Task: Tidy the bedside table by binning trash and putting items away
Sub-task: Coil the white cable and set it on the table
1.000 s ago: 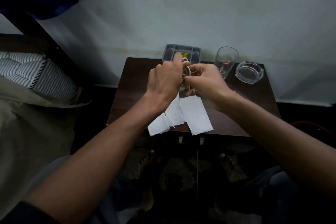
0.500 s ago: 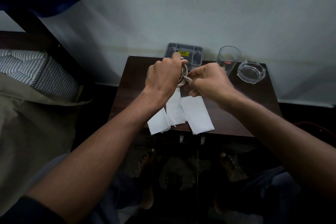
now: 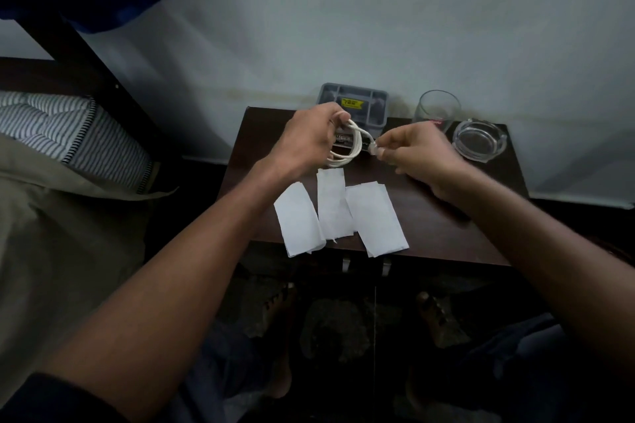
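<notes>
A white cable (image 3: 354, 144) is looped into a coil above the dark bedside table (image 3: 446, 216). My left hand (image 3: 305, 141) grips the coil, with the loops wrapped round its fingers. The cable's plug end is pinched in my right hand (image 3: 412, 154), just to the right of the coil. Three white paper slips (image 3: 336, 213) lie side by side at the table's front edge, below my hands. A grey compartment tray (image 3: 357, 103) with a yellow label stands at the back against the wall.
An empty drinking glass (image 3: 436, 110) and a clear glass ashtray (image 3: 479, 139) stand at the table's back right. A bed with a striped mattress (image 3: 68, 134) is on the left. My bare feet show on the floor below the table.
My hands have drawn apart. The right hand has pulled the plug end out to the right, so the coil in the left hand is plainly visible.
</notes>
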Action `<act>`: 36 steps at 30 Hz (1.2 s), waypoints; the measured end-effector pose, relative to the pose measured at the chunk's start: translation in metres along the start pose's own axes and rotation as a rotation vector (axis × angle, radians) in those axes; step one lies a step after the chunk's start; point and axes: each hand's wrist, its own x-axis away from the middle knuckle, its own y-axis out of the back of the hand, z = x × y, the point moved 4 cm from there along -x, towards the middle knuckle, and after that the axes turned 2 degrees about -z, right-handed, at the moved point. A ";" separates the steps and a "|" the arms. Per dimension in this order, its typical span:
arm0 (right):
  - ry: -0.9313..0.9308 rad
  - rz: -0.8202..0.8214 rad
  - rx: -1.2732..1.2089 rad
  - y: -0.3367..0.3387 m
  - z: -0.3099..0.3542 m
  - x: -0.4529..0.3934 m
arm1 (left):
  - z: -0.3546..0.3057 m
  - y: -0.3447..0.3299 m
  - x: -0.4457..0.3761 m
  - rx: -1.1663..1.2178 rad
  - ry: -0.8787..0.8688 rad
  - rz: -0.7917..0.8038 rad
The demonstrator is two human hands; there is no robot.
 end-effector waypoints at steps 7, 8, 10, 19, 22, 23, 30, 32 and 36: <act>-0.019 0.050 -0.419 -0.037 0.025 0.015 | -0.006 0.000 -0.001 0.116 -0.009 -0.092; -0.049 0.025 -0.453 -0.036 0.025 0.015 | -0.005 0.001 -0.001 0.093 -0.003 -0.125; -0.114 -0.042 -0.503 -0.030 0.025 0.015 | -0.003 0.004 -0.002 0.050 0.015 -0.182; 0.085 -0.173 -0.335 -0.022 0.022 0.005 | 0.007 0.001 -0.005 0.318 0.123 -0.161; 0.012 -0.192 -0.540 -0.027 0.018 0.000 | 0.004 -0.008 -0.002 0.537 0.185 -0.105; -0.019 -0.162 -0.608 -0.029 0.018 0.000 | 0.002 -0.011 0.000 0.560 0.191 -0.097; -0.233 0.101 -0.948 -0.034 0.026 0.008 | -0.016 -0.003 0.015 0.012 -0.010 -0.317; -0.264 0.165 -0.998 -0.034 0.026 0.008 | -0.019 -0.001 0.017 -0.065 -0.014 -0.372; -0.209 0.218 -0.851 -0.035 0.028 0.009 | -0.023 0.003 0.020 -0.161 -0.074 -0.435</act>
